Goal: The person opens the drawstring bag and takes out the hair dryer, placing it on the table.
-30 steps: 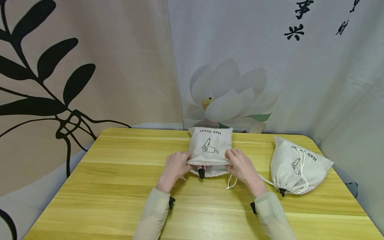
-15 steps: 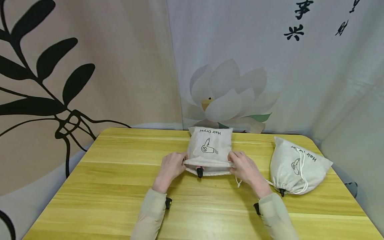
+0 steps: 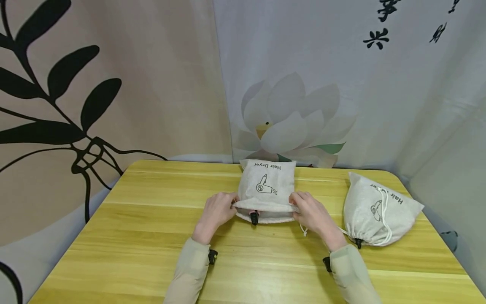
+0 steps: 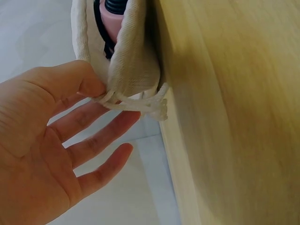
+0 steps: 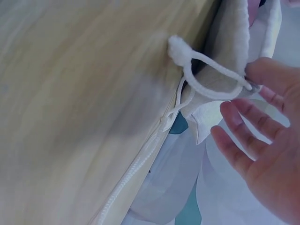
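Note:
A pale cloth drawstring bag printed "Hair Dryer" lies at the back middle of the table, its mouth towards me. My left hand pinches the left corner of the mouth between thumb and forefinger, the other fingers spread loosely. At the right corner, my right hand pinches the hem the same way. Between the parted edges shows a pink thing with a black ribbed end; the rest of it is hidden inside. A white knotted drawstring hangs beside my right fingers.
A second bag, full and drawn closed with white cord, lies to the right on the wooden table. Its cord reaches towards my right hand. A printed curtain hangs behind the table's back edge.
Over the second, my hands have drawn apart, left hand leftward and right hand slightly rightward, stretching the bag's mouth wider. In the last half second they hold nearly still.

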Action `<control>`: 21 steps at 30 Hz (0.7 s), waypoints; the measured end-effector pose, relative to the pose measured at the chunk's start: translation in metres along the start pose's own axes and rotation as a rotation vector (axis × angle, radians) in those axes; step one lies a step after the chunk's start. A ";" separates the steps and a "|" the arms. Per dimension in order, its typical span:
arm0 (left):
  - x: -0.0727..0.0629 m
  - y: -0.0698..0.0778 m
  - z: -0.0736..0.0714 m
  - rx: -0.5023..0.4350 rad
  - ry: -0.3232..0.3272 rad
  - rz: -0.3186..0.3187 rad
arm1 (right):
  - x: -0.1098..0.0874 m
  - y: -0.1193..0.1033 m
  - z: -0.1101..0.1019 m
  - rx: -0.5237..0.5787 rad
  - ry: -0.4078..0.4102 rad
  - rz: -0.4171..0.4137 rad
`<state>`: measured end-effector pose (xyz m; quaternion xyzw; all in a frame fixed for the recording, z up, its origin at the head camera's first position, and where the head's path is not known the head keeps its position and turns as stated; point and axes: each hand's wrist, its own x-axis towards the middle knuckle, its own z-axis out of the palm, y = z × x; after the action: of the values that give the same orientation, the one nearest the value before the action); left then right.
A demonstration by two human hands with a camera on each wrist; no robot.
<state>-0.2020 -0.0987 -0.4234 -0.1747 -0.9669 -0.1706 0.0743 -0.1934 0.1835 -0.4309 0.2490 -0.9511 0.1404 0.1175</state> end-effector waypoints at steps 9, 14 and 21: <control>-0.001 0.003 -0.008 -0.035 -0.057 -0.008 | 0.005 -0.011 0.000 0.027 0.011 -0.046; -0.001 0.003 -0.009 -0.044 -0.057 0.008 | 0.014 -0.024 0.003 -0.001 0.047 -0.118; -0.001 0.006 -0.008 -0.073 -0.047 0.016 | 0.030 -0.045 0.010 -0.003 0.103 -0.229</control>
<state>-0.1982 -0.0969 -0.4144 -0.1888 -0.9601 -0.2009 0.0464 -0.1977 0.1293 -0.4216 0.3483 -0.9093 0.1370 0.1817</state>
